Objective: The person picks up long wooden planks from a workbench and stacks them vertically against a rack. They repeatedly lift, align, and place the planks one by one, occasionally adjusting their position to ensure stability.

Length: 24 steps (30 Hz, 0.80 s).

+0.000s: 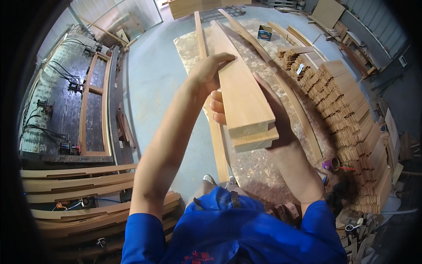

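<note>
A long wooden board with a stepped, rebated end (245,95) points away from me, raised over the worktable (254,175). My left hand (216,79) grips its left edge, the thumb on the top face and the fingers curled beneath. On the right edge lies my right hand (275,112), wrapped around the side near the close end; its lower fingers are hidden by the wood. A long wooden strip (217,145) runs under the board along the table's left side. Another long strip (296,109) lies on the table to the right.
Stacked profiled boards (346,99) line the right side, beside a purple can (329,164). A dark box (264,33) sits at the table's far end. To the left, a wooden frame (84,115) rests on a clamping bench (62,109); notched rails (82,184) lie nearer me.
</note>
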Each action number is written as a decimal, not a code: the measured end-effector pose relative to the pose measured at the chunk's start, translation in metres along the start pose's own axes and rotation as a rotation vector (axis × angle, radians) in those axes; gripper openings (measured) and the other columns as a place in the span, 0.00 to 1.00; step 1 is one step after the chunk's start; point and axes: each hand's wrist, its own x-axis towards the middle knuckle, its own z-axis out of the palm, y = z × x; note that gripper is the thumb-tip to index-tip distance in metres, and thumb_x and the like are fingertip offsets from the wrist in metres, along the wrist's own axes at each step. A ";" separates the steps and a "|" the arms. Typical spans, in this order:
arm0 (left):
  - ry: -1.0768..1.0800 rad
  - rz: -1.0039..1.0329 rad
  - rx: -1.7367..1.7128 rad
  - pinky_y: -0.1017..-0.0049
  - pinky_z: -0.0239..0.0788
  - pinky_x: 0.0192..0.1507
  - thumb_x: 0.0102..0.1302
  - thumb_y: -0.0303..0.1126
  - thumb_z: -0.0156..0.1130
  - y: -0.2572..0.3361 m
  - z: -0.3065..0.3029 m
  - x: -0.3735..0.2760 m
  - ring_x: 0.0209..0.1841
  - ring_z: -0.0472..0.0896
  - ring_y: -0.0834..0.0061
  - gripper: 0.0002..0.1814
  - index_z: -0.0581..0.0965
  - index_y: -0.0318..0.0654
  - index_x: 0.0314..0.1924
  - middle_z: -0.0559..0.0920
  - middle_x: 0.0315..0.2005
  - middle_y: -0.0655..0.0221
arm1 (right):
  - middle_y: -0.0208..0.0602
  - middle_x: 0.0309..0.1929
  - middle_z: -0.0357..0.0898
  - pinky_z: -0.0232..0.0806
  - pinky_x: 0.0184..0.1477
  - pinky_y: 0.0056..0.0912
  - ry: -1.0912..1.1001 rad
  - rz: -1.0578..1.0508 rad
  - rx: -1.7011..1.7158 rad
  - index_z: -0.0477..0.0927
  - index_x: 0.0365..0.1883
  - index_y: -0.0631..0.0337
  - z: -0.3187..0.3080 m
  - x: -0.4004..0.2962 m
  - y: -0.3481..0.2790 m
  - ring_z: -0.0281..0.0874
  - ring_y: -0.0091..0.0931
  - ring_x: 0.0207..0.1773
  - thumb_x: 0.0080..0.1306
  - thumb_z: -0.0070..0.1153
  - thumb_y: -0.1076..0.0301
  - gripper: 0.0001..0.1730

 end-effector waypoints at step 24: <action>0.179 0.210 0.197 0.64 0.79 0.39 0.71 0.42 0.53 0.003 -0.008 -0.018 0.36 0.84 0.63 0.20 0.78 0.31 0.51 0.84 0.39 0.56 | 0.43 0.49 0.81 0.82 0.46 0.38 -0.038 -0.060 -0.002 0.69 0.67 0.62 -0.027 -0.009 -0.026 0.85 0.32 0.47 0.83 0.33 0.41 0.34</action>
